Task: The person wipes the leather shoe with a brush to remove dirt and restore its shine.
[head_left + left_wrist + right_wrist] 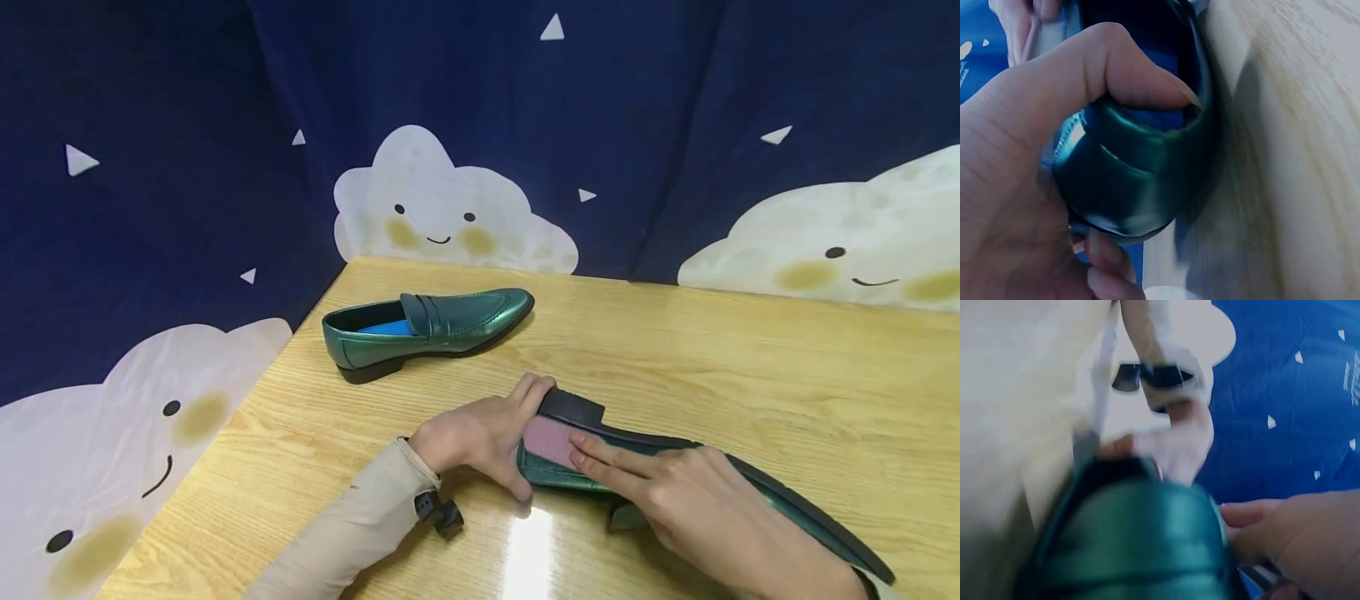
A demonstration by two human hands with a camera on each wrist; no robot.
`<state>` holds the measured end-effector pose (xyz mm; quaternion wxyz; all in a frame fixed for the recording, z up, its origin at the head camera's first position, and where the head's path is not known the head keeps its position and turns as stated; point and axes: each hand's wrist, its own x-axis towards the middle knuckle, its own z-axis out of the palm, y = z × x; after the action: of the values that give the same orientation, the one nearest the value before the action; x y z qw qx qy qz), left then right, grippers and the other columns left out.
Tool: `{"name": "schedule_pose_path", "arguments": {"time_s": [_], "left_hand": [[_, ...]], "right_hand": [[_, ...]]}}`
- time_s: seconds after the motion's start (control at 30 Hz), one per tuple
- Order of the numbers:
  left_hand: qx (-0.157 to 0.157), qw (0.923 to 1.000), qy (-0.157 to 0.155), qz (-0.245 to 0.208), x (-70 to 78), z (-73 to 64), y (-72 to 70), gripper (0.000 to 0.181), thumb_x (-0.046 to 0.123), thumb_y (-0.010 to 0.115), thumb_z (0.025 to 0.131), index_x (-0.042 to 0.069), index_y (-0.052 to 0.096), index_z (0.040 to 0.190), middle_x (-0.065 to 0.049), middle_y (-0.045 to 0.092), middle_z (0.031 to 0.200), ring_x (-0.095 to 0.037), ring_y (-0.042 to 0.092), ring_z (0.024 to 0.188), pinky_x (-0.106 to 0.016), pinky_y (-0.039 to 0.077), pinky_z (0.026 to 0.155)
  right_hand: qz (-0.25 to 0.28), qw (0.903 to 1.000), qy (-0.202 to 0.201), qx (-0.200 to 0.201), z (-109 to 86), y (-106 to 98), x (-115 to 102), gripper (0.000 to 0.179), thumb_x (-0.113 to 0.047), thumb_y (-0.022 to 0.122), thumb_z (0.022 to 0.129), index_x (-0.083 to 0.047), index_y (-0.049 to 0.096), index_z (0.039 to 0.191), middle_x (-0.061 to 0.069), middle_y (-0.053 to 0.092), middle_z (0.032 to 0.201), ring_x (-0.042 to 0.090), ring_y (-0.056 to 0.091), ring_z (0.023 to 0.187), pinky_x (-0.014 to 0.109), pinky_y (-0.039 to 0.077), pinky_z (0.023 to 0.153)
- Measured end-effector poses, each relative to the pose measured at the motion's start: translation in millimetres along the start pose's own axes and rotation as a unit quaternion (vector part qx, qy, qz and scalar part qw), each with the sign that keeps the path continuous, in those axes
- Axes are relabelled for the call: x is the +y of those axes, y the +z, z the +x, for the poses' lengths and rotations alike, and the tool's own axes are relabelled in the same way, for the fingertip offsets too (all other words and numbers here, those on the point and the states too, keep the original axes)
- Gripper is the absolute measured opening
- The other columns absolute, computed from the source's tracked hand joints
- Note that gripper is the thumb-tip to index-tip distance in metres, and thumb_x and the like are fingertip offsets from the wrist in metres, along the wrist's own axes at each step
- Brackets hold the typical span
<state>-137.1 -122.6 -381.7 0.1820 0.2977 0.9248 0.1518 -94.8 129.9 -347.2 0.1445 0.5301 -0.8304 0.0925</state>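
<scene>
Head view: left hand (480, 433) grasps the tipped green loafer (675, 475) at its heel; right hand (697, 508), fingers straight, presses a pink pad (547, 440) against it; toe points lower right.

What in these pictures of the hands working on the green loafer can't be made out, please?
- Near loafer: head view, the right hand covers its opening; the toe is cut off by the frame edge.
- Pink pad: what it is stays unclear; fingers overlap it.
- Right wrist view: motion blur smears everything.
- Far loafer: its blue insole is mostly hidden.
- Left hand: grips the heel.
</scene>
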Motion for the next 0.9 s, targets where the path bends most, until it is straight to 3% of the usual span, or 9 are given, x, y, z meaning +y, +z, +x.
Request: {"name": "schedule_pose_path", "arguments": {"time_s": [0.13, 0.37, 0.53, 0.77, 0.9], "left_hand": [[-0.012, 0.9999, 0.001, 0.007, 0.6, 0.9, -0.8, 0.129, 0.046, 0.089, 0.06, 0.008, 0.006, 0.151, -0.007, 0.026, 0.142, -0.008, 0.053, 0.065, -0.019, 0.047, 0.07], [0.007, 0.9997, 0.023, 0.011, -0.9, 1.1, -0.7, 0.127, 0.044, 0.091, 0.057, 0.007, 0.011, 0.149, -0.005, 0.032, 0.135, -0.008, 0.055, 0.08, -0.019, 0.046, 0.08], [-0.007, 0.9998, 0.015, -0.004, -1.4, 1.3, -1.2, 0.128, 0.043, 0.09, 0.059, 0.008, 0.008, 0.15, -0.005, 0.029, 0.138, -0.008, 0.055, 0.069, -0.018, 0.046, 0.072], [0.003, 0.9996, 0.028, -0.004, -2.8, 0.8, 0.9, 0.126, 0.04, 0.091, 0.057, 0.005, 0.011, 0.149, -0.006, 0.033, 0.134, -0.007, 0.054, 0.077, -0.018, 0.046, 0.078], [0.0, 0.9996, 0.026, -0.014, -3.6, 1.2, -0.5, 0.126, 0.04, 0.09, 0.06, 0.006, 0.009, 0.15, -0.007, 0.03, 0.137, -0.008, 0.054, 0.075, -0.019, 0.046, 0.078]], "right_hand": [[-0.001, 0.9991, 0.042, -0.001, 0.2, -2, 7, 0.075, 0.007, 0.07, 0.062, -0.019, 0.061, 0.132, -0.004, 0.059, 0.132, -0.002, 0.016, 0.046, 0.016, 0.018, 0.04], [0.032, 0.9989, -0.034, -0.009, -1.9, 5, -5, 0.074, 0.002, 0.074, 0.063, -0.018, 0.06, 0.133, -0.001, 0.057, 0.135, -0.005, 0.017, 0.047, 0.013, 0.017, 0.04], [0.003, 0.9998, 0.019, 0.004, -0.4, 4, 0, 0.07, 0.003, 0.072, 0.065, -0.018, 0.062, 0.131, -0.003, 0.057, 0.135, -0.002, 0.014, 0.046, 0.015, 0.016, 0.04], [0.006, 0.9996, -0.024, -0.011, -3.3, 1, -5, 0.073, 0.002, 0.074, 0.063, -0.019, 0.062, 0.131, -0.001, 0.057, 0.135, -0.004, 0.012, 0.045, 0.013, 0.015, 0.039], [0.0, 0.9998, 0.013, -0.012, -3.4, -2, 2, 0.072, 0.004, 0.073, 0.064, -0.017, 0.062, 0.131, -0.001, 0.057, 0.135, -0.002, 0.014, 0.045, 0.015, 0.018, 0.039]]}}
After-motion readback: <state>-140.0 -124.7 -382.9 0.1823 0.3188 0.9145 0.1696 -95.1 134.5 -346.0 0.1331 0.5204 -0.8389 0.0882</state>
